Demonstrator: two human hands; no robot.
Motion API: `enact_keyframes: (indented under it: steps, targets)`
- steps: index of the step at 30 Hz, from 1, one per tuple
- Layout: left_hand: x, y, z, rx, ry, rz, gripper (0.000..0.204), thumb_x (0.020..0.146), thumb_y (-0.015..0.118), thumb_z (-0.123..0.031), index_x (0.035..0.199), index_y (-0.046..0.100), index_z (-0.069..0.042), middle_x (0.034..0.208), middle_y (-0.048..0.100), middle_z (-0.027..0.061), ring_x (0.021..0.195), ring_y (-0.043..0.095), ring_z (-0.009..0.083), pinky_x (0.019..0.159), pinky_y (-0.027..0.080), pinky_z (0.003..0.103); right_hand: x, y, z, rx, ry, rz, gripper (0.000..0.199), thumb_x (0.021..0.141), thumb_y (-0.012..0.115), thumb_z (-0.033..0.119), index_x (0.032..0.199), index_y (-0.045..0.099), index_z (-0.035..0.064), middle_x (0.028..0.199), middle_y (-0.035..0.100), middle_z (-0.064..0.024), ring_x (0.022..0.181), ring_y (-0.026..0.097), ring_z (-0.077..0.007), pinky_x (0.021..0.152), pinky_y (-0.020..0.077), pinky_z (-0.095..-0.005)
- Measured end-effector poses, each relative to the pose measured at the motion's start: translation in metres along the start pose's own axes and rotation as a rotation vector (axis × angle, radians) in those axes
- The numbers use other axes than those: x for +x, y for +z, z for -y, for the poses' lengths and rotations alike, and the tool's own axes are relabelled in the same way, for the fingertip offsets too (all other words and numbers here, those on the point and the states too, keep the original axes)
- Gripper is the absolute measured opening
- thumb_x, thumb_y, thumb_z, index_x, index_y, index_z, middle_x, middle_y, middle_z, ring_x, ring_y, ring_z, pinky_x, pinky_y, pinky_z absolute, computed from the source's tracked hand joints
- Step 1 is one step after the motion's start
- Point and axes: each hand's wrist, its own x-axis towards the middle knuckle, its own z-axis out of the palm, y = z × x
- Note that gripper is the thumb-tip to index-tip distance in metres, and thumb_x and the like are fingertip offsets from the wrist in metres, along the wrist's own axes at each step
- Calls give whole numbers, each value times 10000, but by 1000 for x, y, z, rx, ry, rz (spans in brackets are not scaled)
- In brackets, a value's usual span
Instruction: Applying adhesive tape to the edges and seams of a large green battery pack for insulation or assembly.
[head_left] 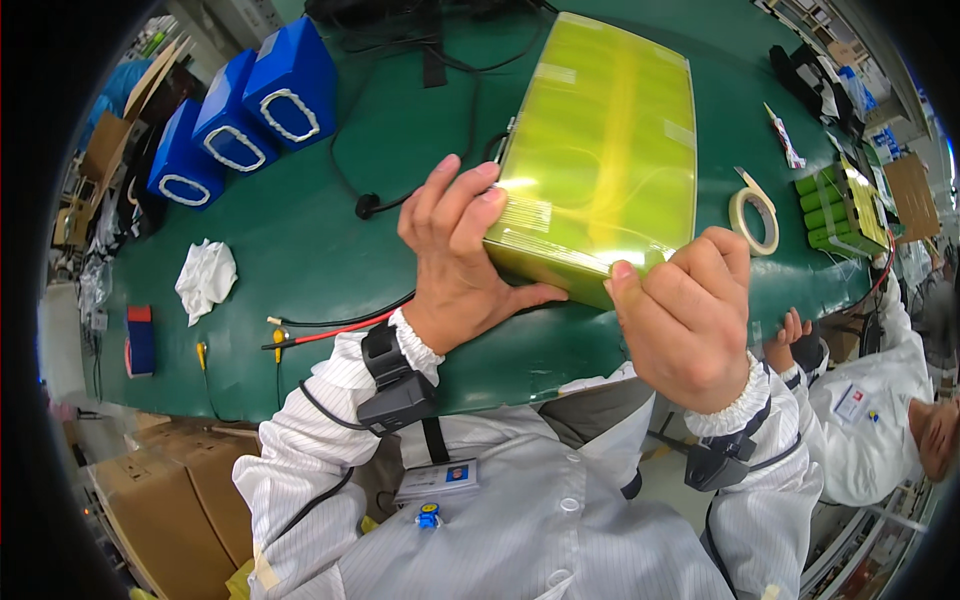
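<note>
A large flat battery pack (605, 150) wrapped in shiny yellow-green film lies tilted on the green table (330, 240), its near end lifted toward me. My left hand (455, 255) grips its near left corner, fingers on top and thumb underneath. My right hand (685, 315) pinches the near right corner, thumb pressed on the film's edge. Both wrists wear black bands over white striped sleeves.
Three blue wrapped packs (245, 115) stand at the far left. A crumpled white cloth (207, 278), red and black wires (330, 330), a tape roll (753, 220) and a green cell pack (840, 205) lie on the table. Another person in white (870, 400) is at right. Cardboard boxes (170, 500) sit below.
</note>
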Motion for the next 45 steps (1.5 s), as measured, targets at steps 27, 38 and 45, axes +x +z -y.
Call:
enact_keyframes:
  steps: [27, 38, 45]
  targets:
    - [-11, 8, 17, 107, 34, -13, 736, 812, 749, -278, 1413, 355, -119, 1420, 479, 138, 1369, 406, 386, 1092, 257, 508, 48, 51, 28, -4, 36, -107, 98, 673, 623, 151, 733, 622, 73, 771, 571, 7, 739, 543, -194, 723, 392, -385]
    - [1, -2, 1, 55, 15, 24, 1178, 545, 910, -614, 1431, 302, -131, 1409, 456, 150, 1358, 379, 423, 1090, 253, 550, -5, -3, -7, 45, 42, 35, 207, 670, 738, 52, 875, 709, 29, 714, 546, 9, 661, 509, -195, 716, 386, -391]
    - [0, -2, 3, 44, 28, 29, 1178, 542, 902, -622, 1430, 307, -128, 1409, 452, 151, 1348, 385, 437, 1084, 255, 558, -16, -9, -14, 42, 48, 30, 152, 698, 758, 41, 837, 699, 36, 706, 533, 12, 651, 485, -188, 710, 372, -387]
